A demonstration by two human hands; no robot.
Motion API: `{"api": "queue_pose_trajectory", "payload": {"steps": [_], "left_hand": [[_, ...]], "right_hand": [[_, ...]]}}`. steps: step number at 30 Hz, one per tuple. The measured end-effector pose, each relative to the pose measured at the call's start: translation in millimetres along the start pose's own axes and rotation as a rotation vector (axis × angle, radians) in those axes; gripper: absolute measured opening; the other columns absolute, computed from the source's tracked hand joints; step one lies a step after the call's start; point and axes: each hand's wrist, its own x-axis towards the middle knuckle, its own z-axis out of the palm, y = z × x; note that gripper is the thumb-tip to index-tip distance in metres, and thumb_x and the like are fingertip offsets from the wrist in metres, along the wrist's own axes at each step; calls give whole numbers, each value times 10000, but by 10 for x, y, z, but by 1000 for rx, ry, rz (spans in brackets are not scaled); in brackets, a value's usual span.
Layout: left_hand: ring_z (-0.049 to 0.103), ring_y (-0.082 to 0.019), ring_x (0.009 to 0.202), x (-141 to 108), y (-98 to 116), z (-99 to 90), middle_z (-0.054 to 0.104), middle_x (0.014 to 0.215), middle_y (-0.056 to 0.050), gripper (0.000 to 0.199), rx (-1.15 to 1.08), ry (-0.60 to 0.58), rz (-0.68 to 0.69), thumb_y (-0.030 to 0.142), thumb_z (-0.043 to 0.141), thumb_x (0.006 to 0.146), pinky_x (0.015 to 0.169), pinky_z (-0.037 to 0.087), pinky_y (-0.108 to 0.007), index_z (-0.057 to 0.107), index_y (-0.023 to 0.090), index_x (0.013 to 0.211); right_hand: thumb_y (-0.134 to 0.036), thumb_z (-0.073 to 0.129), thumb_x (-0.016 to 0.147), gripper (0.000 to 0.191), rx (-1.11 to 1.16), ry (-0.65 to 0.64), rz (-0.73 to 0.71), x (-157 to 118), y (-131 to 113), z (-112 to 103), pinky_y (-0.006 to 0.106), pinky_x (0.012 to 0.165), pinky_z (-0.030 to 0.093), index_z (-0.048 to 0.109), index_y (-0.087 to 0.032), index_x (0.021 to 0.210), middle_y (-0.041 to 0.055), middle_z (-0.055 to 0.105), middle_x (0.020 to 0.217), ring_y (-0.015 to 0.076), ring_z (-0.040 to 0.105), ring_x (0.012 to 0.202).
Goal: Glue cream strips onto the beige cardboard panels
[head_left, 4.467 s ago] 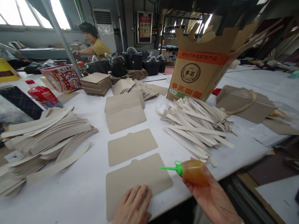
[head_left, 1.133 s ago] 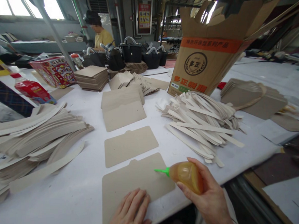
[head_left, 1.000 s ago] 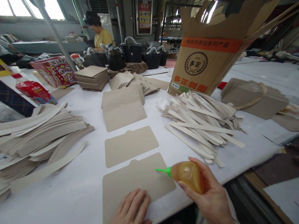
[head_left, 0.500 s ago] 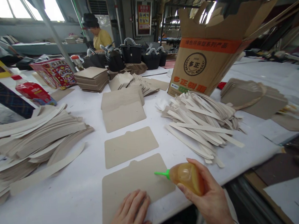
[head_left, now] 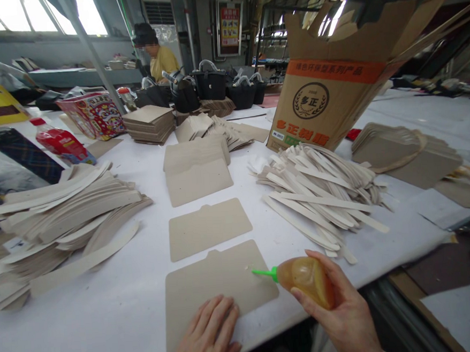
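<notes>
My right hand [head_left: 341, 308] is wrapped round a glue bottle [head_left: 304, 281] of amber liquid, tilted so that its green nozzle [head_left: 264, 273] points left, over the right part of the nearest grey-beige board [head_left: 222, 284]. A small pale mark shows on the board by the nozzle tip. Flat on the front edge of that board lies my left hand [head_left: 211, 333], its fingers stretched out. Beyond it is a smaller board [head_left: 210, 226] with a tab, and behind that a spread stack of boards [head_left: 198, 178].
Pale strips lie in a left pile [head_left: 72, 214] and a right pile [head_left: 320, 186]. A tall carton [head_left: 318, 95] stands behind the right one. A red bottle [head_left: 63, 142] and black bags [head_left: 210, 84] are farther back. A person [head_left: 164, 60] is in the background.
The small pale mark on the nearest board now shows near the nozzle tip. The view has shifted slightly; both hands keep much the same pose.
</notes>
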Motion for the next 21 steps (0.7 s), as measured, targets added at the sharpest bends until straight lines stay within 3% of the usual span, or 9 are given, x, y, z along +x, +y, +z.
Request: {"api": "queue_pose_trajectory", "payload": {"steps": [6,11,13,18,21], "left_hand": [[604,-145,985,-28,-9,-8,640,1108,21,378,81,-55,90,273,290,940,789,526,-262,632,222,1093],[605,-173,995,-50,12,-64,633,1125,22,317,73,-89,32,355,443,874,790,543,-286,606,251,1125],[620,-161,947,-106,22,-131,646,1093,43,343,55,-82,-22,455,497,845,778,546,-274,603,268,1112],[638,-168,898,-407,-1,-319,662,1065,14,504,95,-110,-66,561,660,697,757,551,-257,609,217,1063],[641,-188,902,-599,-14,-360,656,1087,-4,647,114,-139,-126,571,763,559,743,562,-259,607,204,1068]], "right_hand": [[-325,805,591,710,260,-23,198,-17,-41,217,223,849,501,486,-244,1220,29,597,1152,208,581,1018],[-331,772,663,542,1032,-57,645,122,-257,428,320,820,530,520,-214,1128,62,621,1111,213,611,966],[-305,787,645,504,1157,-48,750,144,-343,454,308,809,536,550,-205,1079,66,607,1147,212,607,984],[-316,766,675,523,948,-128,551,-3,-433,558,352,801,547,528,-222,1131,71,625,1097,228,610,960],[-342,774,662,629,732,-189,428,-154,-420,722,266,792,535,466,-253,1204,50,627,1079,200,615,932]]}}
